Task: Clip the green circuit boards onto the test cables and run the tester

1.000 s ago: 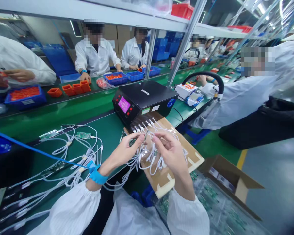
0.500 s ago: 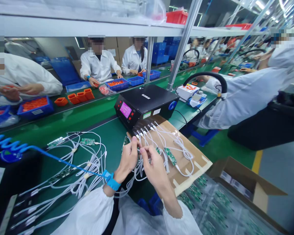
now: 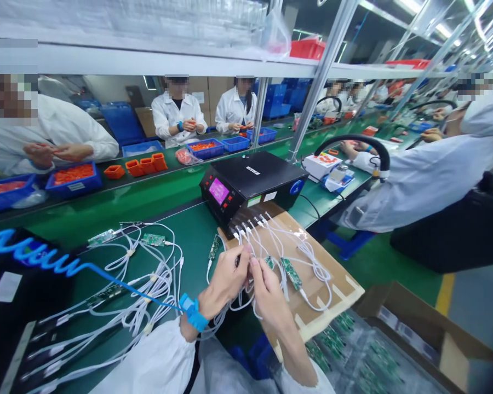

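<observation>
My left hand [image 3: 229, 273], with a blue wrist strap [image 3: 193, 312], is closed in a pinch at the near left edge of the cardboard [image 3: 332, 273]. Fingertips nearly touching it, my right hand [image 3: 269, 287] is pinched too. What they hold is hidden by the fingers. White cables [image 3: 312, 257] run from the front of a black tester [image 3: 254, 178] with a pink screen past both hands. One green circuit board [image 3: 291, 273] lies on the cardboard to the right, on a cable; another board [image 3: 213, 247] lies left of my left hand.
Bundled white cables [image 3: 152, 290] with boards cover the left of the green bench. A blue coiled cord [image 3: 45, 257] reaches my wrist strap. Bagged boards [image 3: 370, 355] and an open carton [image 3: 456, 350] are at the lower right. Several people in white coats sit around the line.
The view has shifted, so the scene sits lower and to the right. My hands stay pinched together and are now lower relative to the tester, nearer to me. My left fingers have curled more.
</observation>
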`<state>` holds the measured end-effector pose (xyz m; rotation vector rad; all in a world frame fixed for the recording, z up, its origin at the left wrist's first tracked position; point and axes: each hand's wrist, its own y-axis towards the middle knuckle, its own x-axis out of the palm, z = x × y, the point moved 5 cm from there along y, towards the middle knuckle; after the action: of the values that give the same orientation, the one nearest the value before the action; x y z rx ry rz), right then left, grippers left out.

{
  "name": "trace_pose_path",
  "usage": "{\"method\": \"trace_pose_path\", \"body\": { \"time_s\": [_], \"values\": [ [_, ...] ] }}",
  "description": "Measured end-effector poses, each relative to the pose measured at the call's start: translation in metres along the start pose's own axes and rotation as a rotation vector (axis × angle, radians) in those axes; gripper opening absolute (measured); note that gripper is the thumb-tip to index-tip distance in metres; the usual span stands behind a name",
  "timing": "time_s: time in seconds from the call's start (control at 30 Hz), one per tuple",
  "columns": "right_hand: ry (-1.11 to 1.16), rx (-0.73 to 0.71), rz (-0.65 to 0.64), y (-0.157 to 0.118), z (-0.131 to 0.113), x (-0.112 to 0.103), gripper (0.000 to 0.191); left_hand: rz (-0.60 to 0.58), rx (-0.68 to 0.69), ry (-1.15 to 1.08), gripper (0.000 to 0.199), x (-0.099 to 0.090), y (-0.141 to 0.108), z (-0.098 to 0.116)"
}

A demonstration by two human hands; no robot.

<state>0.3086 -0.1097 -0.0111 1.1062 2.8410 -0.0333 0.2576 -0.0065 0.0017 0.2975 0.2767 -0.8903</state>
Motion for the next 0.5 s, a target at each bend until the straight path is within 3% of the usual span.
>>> {"method": "trace_pose_path", "body": {
  "time_s": [0.2, 0.43, 0.5],
  "values": [
    [-0.020, -0.064, -0.093, -0.005, -0.005, 0.003, 0.042, 0.072, 0.068, 0.103, 0.061, -0.009, 0.003, 0.004],
    [0.030, -0.080, -0.134, -0.001, -0.010, -0.010, 0.039, 0.056, 0.171, 0.141, 0.053, 0.005, 0.003, 0.000],
    [0.044, -0.073, -0.147, -0.005, -0.013, -0.014, 0.038, 0.089, 0.113, 0.085, 0.056, 0.000, 0.009, -0.004]
  ]
}}
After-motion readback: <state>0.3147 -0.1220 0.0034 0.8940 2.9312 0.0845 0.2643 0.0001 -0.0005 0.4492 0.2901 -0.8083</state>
